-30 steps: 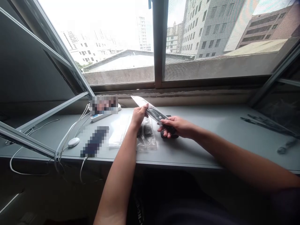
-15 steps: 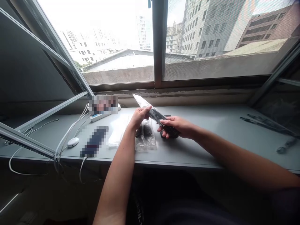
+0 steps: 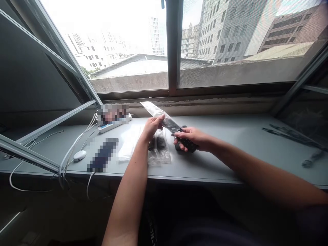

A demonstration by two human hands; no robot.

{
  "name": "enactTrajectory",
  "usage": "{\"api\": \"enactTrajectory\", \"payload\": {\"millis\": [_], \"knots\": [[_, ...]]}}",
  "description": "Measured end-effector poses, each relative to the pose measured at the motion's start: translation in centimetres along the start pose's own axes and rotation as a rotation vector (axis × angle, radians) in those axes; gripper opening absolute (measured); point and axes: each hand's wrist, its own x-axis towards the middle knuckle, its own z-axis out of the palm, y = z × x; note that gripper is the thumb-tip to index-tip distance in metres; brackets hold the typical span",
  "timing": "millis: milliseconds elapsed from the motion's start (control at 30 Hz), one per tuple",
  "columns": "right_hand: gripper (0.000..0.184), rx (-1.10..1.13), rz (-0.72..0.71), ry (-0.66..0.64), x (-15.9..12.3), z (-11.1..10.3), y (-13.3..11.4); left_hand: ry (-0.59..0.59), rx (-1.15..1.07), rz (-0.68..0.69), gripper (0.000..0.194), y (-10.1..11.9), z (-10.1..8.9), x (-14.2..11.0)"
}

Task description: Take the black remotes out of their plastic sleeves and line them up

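Observation:
My left hand (image 3: 153,126) is closed on a clear plastic bag (image 3: 151,108), thumb on top. The bag slants up and to the left over the desk. My right hand (image 3: 194,137) is closed around a long black device with small buttons, seemingly a remote control (image 3: 188,142), whose upper end is at the bag's mouth. How much of it lies inside the bag I cannot tell. Under my hands, clear bags holding black items (image 3: 160,145) lie on the desk. A black object (image 3: 177,147) sits beneath my right hand, mostly hidden.
White sheets or bags (image 3: 126,147) lie left of my left forearm. Farther left are a blurred phone-like object (image 3: 104,155) on a cable, a round white device (image 3: 80,155) and a power strip (image 3: 115,125). Dark rods (image 3: 289,135) lie at right. A metal frame (image 3: 58,119) rises at left.
The bag has slid up and left relative to the remote control, and its upper part looks emptier. My right hand has shifted slightly right with the remote control. My left hand stays nearly in place.

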Motion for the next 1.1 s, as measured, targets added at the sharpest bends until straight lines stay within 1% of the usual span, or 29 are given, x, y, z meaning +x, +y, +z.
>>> {"api": "enactTrajectory", "payload": {"millis": [67, 133, 200, 233, 267, 300, 333, 400, 467, 533, 567, 633, 733, 800, 867, 933, 1033, 1100], "knots": [[0.035, -0.01, -0.014, 0.023, 0.0, 0.0, 0.0, 0.21, -0.019, 0.053, 0.047, -0.1, -0.5, 0.4], [0.034, 0.0, -0.039, 0.057, 0.1, -0.2, 0.1, 0.422, -0.034, 0.072, 0.043, -0.2, -1.0, 0.8], [0.03, 0.04, -0.082, 0.108, 0.3, -0.4, 0.2, 0.559, -0.035, 0.043, 0.042, -0.2, -1.5, 1.1], [0.027, 0.066, -0.105, 0.14, 0.3, -0.5, 0.2, 0.589, -0.035, 0.023, 0.041, -0.2, -1.6, 1.2], [0.025, 0.089, -0.123, 0.174, 0.4, -0.5, 0.2, 0.591, -0.04, 0.008, 0.04, -0.1, -1.6, 1.2], [0.023, 0.106, -0.134, 0.203, 0.5, -0.6, 0.1, 0.568, -0.052, -0.002, 0.038, 0.0, -1.5, 1.2], [0.021, 0.119, -0.141, 0.225, 0.5, -0.6, 0.1, 0.522, -0.069, -0.007, 0.036, 0.1, -1.3, 1.1], [0.021, 0.133, -0.149, 0.233, 0.6, -0.6, 0.1, 0.364, -0.105, -0.02, 0.034, 0.2, -0.8, 0.7], [0.027, 0.137, -0.151, 0.199, 0.5, -0.6, 0.1, 0.158, -0.123, -0.067, 0.035, 0.4, -0.3, 0.3], [0.036, 0.106, -0.132, 0.147, 0.3, -0.6, 0.0, 0.001, -0.116, -0.124, 0.036, 0.4, 0.1, -0.1], [0.041, 0.078, -0.113, 0.122, 0.2, -0.6, 0.0, -0.041, -0.112, -0.146, 0.036, 0.4, 0.2, -0.3], [0.05, 0.019, -0.078, 0.089, 0.0, -0.6, -0.1, -0.072, -0.114, -0.163, 0.038, 0.4, 0.2, -0.4], [0.057, -0.044, -0.045, 0.046, -0.2, -0.5, -0.1, -0.084, -0.133, -0.145, 0.043, 0.5, 0.1, -0.4], [0.058, -0.075, -0.032, 0.003, -0.3, -0.4, -0.2, -0.049, -0.151, -0.109, 0.046, 0.6, -0.1, -0.2], [0.057, -0.113, -0.015, -0.043, -0.4, -0.4, -0.3, 0.034, -0.185, -0.078, 0.047, 0.6, -0.4, 0.1], [0.057, -0.157, 0.01, -0.083, -0.5, -0.4, -0.3, 0.138, -0.223, -0.08, 0.044, 0.6, -1.0, 0.4], [0.056, -0.216, 0.04, -0.133, -0.7, -0.3, -0.3, 0.289, -0.288, -0.156, 0.037, 0.6, -2.0, 0.8], [0.056, -0.243, 0.048, -0.152, -0.8, -0.2, -0.3, 0.351, -0.342, -0.219, 0.036, 0.7, -2.4, 0.9]]}}
